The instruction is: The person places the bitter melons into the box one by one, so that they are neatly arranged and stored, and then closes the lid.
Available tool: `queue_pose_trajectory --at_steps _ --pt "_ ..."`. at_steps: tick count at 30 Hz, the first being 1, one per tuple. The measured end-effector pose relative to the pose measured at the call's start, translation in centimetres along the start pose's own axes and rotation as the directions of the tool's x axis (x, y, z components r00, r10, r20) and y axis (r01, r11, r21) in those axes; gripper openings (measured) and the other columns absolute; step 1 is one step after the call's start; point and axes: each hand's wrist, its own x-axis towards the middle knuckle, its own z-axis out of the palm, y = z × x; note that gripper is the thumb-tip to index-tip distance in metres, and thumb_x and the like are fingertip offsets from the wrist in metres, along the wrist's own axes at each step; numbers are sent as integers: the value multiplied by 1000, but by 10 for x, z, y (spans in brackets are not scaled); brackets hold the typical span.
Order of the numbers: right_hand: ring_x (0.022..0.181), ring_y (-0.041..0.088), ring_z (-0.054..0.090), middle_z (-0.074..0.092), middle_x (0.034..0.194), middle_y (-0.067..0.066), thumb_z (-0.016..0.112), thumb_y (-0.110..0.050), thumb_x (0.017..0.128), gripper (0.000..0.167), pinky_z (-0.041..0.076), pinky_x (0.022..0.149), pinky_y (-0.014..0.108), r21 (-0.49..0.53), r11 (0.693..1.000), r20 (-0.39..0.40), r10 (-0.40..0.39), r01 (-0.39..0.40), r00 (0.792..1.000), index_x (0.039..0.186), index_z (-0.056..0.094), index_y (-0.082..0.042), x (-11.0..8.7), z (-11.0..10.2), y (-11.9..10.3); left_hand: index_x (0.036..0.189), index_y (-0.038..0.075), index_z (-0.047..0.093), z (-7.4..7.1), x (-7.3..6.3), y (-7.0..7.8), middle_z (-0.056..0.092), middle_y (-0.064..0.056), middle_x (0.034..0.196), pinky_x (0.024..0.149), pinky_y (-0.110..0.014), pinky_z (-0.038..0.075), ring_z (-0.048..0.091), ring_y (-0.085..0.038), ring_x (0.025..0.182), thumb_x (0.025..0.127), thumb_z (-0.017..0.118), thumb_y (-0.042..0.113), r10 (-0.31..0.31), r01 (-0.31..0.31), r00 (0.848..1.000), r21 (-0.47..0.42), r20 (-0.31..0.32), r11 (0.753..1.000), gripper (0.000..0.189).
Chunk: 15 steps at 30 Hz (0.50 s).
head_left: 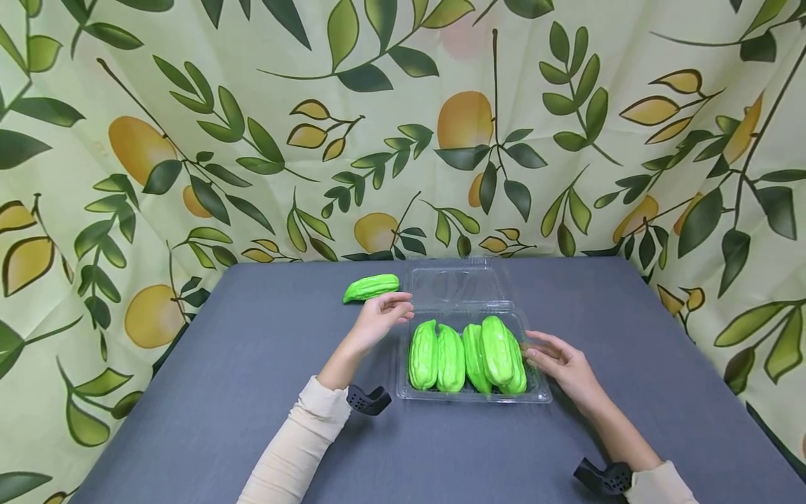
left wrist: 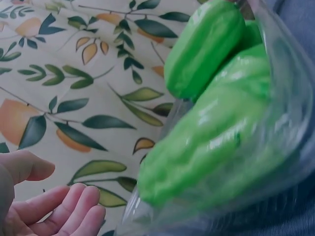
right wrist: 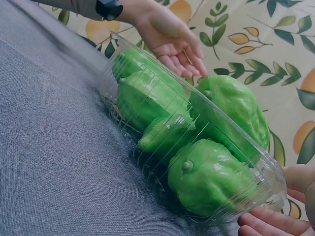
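Note:
A clear plastic clamshell box [head_left: 474, 397] stands on the table with its lid [head_left: 456, 285] folded back. Several glossy green, ridged, gourd-like pieces [head_left: 424, 355] lie side by side in it, and one [head_left: 498, 350] sits higher, on top of those at the right. Another green piece [head_left: 371, 286] lies outside, behind and left of the box. My left hand [head_left: 380, 318], empty with fingers loosely bent, hovers by the box's back left corner. At the box's right wall is my right hand [head_left: 567, 367], thumb and fingers extended at the rim [right wrist: 275, 179].
The grey table [head_left: 252, 392] ends at a fabric backdrop [head_left: 403, 175] printed with leaves and fruit, which hangs along the back and sides. Black wrist mounts [head_left: 369, 400] are on both forearms.

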Motion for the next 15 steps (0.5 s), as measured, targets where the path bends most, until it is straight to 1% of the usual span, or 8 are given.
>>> queue_pose_trajectory --at_steps 3,8,10,12,15 --pt "94 -10 64 66 101 -29 56 -13 97 47 54 79 9 4 1000 -3 -3 3 1000 135 44 10 -1 1 0 129 -11 53 -6 1 -3 60 -35 119 90 -34 58 68 -32 102 97 53 8 -3 3 1000 11 -15 1000 37" --pt "95 -10 64 66 102 -29 56 -12 97 45 53 78 9 3 1000 -1 -9 9 1000 135 44 9 -1 1 0 129 -12 53 -15 4 -8 60 -35 120 93 -37 57 68 -29 101 96 54 7 -7 8 999 19 -44 1000 38" --pt "95 -10 65 66 102 -29 56 -12 97 45 53 78 9 3 1000 -2 -8 8 1000 135 45 8 -1 1 0 127 -14 53 -18 5 -11 60 -36 119 94 -38 57 69 -27 99 96 54 6 2 -1 998 20 -59 1000 37" --pt "95 -10 65 66 102 -29 56 -13 97 45 53 79 9 0 1000 -2 -4 4 1000 136 45 8 -1 0 0 126 -15 53 -21 6 -12 60 -37 118 93 -39 57 69 -29 98 95 55 5 9 -8 997 19 -77 1000 36" --pt "95 -10 65 66 102 -30 56 -13 97 45 53 79 9 -4 1000 1 -1 1 1000 136 45 8 -1 0 0 124 -15 55 -25 8 -15 60 -37 117 90 -34 58 69 -28 97 94 56 4 18 -15 994 30 -108 999 35"
